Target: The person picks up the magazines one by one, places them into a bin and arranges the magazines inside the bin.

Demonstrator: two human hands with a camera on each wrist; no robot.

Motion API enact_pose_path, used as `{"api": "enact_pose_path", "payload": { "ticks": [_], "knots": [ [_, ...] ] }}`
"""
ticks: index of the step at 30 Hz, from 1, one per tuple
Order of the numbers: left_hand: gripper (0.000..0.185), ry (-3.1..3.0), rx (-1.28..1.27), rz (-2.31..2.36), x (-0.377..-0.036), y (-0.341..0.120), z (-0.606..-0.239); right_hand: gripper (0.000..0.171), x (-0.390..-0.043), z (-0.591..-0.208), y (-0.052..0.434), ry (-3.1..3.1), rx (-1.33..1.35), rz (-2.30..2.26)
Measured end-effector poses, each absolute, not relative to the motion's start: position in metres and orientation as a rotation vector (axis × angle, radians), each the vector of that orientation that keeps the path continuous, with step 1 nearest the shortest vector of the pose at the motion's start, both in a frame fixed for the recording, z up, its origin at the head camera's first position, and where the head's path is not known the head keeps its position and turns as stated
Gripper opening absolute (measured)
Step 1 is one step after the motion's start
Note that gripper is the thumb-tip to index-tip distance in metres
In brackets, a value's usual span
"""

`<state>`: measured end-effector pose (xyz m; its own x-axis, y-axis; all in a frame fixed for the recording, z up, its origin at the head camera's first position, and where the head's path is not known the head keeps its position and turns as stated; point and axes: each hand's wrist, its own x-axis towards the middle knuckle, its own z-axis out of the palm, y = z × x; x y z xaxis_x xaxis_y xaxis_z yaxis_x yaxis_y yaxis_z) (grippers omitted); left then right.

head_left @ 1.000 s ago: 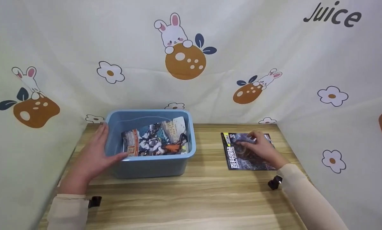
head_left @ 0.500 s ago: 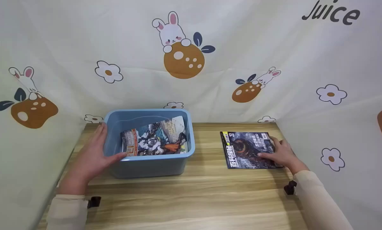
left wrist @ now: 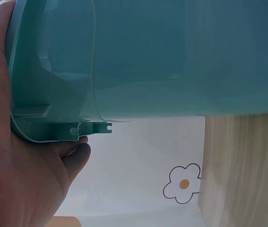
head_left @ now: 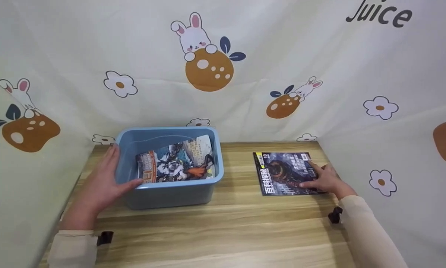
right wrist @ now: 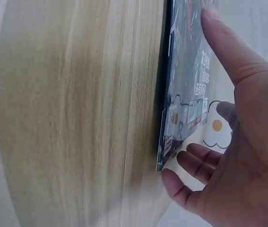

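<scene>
A light blue plastic storage bin (head_left: pixel 170 195) stands on the table, left of centre. Inside it a magazine (head_left: pixel 176 163) with a colourful picture cover lies tilted. My left hand (head_left: pixel 100 178) holds the bin's left side, thumb over the front rim; the left wrist view shows bent fingers (left wrist: pixel 79 158) below the rim. Off to the right, a dark magazine (head_left: pixel 282 175) with a yellow corner lies flat. Over its right edge is my right hand (head_left: pixel 327 180), thumb above the cover. In the right wrist view its loosely bent fingers (right wrist: pixel 195 165) are beside the magazine's corner, not closed on it.
A wood-grain table (head_left: pixel 223 230) carries everything. A pale fabric backdrop (head_left: pixel 152 44) with rabbits, oranges and flowers rises behind and on both sides. Small black mounts, such as the left one (head_left: pixel 105 237), are on both wrists.
My right hand has moved from above the magazine's middle to its right edge, uncovering the cover picture. My left hand stays at the bin. The whole view has shifted slightly.
</scene>
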<state>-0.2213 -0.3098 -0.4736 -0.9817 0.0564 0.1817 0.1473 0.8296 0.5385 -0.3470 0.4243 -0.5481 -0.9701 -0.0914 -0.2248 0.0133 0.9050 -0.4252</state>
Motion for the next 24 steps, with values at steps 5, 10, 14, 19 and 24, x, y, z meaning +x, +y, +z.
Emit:
{"api": "enact_pose_path", "payload": {
  "ticks": [5, 10, 14, 19, 24],
  "knots": [
    [0.133, -2.841, -0.168, -0.867, -0.222, -0.309, -0.474, 0.130, -0.351, -0.545, 0.420, 2.713, -0.014, -0.634],
    [0.135, -2.841, -0.162, -0.868, -0.222, -0.310, -0.474, 0.131, -0.358, -0.539, 0.416, 2.692, -0.019, -0.580],
    [0.133, -2.834, -0.181, -0.883, -0.223, -0.310, -0.473, 0.131, -0.360, -0.534, 0.415, 2.695, 0.003, -0.551],
    [0.132, -2.828, -0.191, -0.878, -0.223, -0.311, -0.474, 0.132, -0.361, -0.527, 0.416, 2.684, 0.006, -0.548],
    [0.133, -2.822, -0.190, -0.876, -0.222, -0.311, -0.474, 0.134, -0.362, -0.524, 0.418, 2.633, -0.025, -0.664]
  ]
}}
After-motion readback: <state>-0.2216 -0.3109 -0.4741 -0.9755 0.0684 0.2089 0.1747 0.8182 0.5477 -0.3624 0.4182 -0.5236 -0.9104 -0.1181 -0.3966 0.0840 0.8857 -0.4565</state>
